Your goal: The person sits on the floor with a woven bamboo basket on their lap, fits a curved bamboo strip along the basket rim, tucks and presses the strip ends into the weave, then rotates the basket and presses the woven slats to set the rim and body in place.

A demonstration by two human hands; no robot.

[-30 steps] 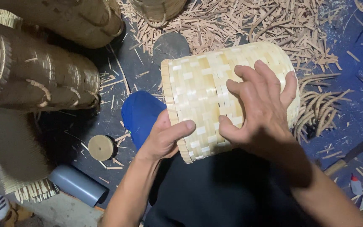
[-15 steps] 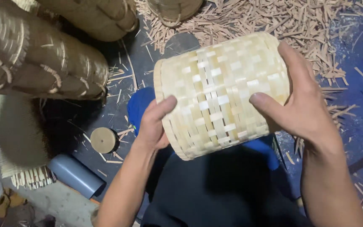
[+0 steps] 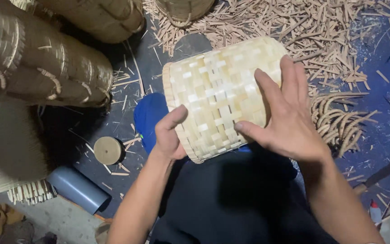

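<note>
The left hand (image 3: 170, 135) grips the rim of the woven basket (image 3: 220, 97); the right hand (image 3: 285, 115) lies flat and open on its side. A firm, gentle hold keeps it steady.

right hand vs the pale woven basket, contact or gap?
Touching. The head view shows the right hand lying flat on the side of the woven basket, fingers spread over the weave with no gap visible.

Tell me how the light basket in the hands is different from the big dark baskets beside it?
The pale yellow woven basket is light and looks fresh; the large dark brown woven baskets look much darker. The pale one is smaller, held between the left hand and right hand; the dark ones lie untouched on the floor. Both are woven from strips and lie on their sides.
</note>
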